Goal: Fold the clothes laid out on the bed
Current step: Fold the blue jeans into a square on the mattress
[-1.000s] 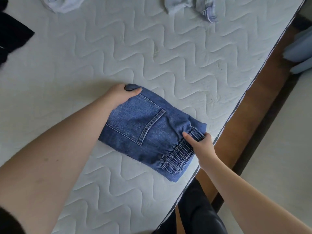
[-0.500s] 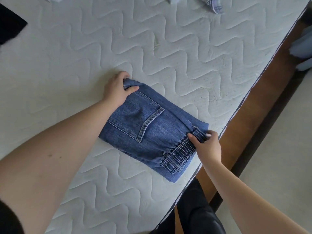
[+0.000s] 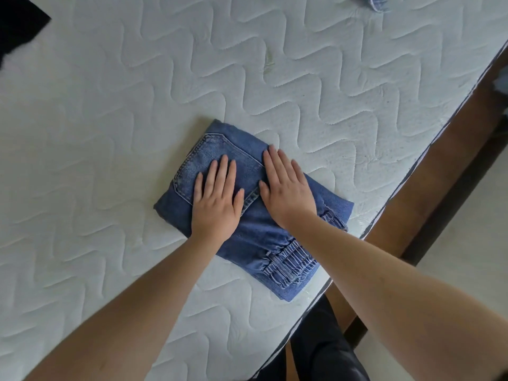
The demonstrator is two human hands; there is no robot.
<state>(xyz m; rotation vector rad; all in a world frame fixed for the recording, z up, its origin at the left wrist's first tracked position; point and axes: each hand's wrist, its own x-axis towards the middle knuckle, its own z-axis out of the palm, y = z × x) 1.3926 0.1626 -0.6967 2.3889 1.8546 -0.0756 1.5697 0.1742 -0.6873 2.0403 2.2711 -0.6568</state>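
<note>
Pressing flat: L hand (image 3: 215, 200) fingers (image 3: 221, 171) straight, spread on pocket, gripping nothing; R hand (image 3: 287, 192) likewise, just beside at 3 o'clock. Folded jeans (image 3: 255, 243) lying under both near mattress (image 3: 110, 119) edge, elastic waistband (image 3: 286, 264) at 5 o'clock. Black garment (image 3: 19, 23) at 10 o'clock.

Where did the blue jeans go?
The folded blue jeans lie on the white mattress near its right edge, pressed flat under the left hand and right hand.
</note>
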